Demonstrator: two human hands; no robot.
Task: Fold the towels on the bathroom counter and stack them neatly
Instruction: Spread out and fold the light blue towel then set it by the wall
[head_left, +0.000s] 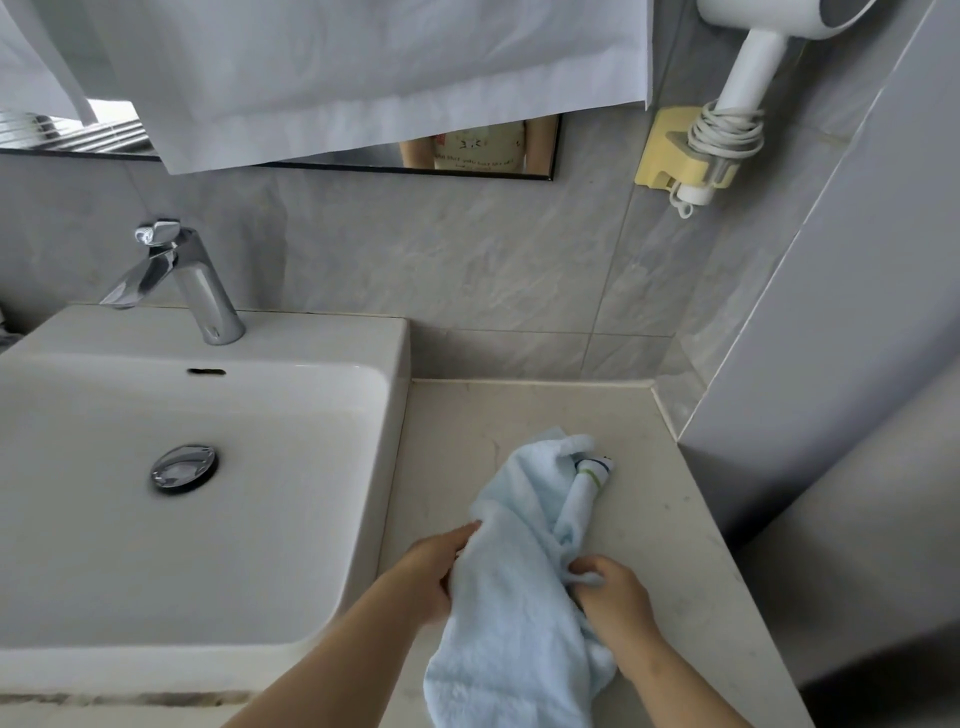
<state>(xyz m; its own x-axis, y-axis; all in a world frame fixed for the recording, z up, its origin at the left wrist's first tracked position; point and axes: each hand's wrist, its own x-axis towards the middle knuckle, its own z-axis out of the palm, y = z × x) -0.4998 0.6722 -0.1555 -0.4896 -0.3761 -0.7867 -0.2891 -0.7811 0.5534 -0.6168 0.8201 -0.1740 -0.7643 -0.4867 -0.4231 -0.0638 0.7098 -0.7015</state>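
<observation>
A light blue towel (519, 561) lies crumpled on the beige bathroom counter (675, 519), right of the sink. Its near end hangs over the counter's front edge. A white label with a green stripe (595, 475) shows at the towel's far end. My left hand (434, 574) grips the towel's left edge, fingers curled round the cloth. On the towel's right side my right hand (610, 592) pinches a fold. Only one towel is in view.
A white sink (363, 364) with a chrome tap (187, 280) fills the left. Grey tiled walls close the counter at the back and right. A white hair dryer (748, 78) hangs in a yellow holder above. White cloth (337, 67) hangs over the mirror.
</observation>
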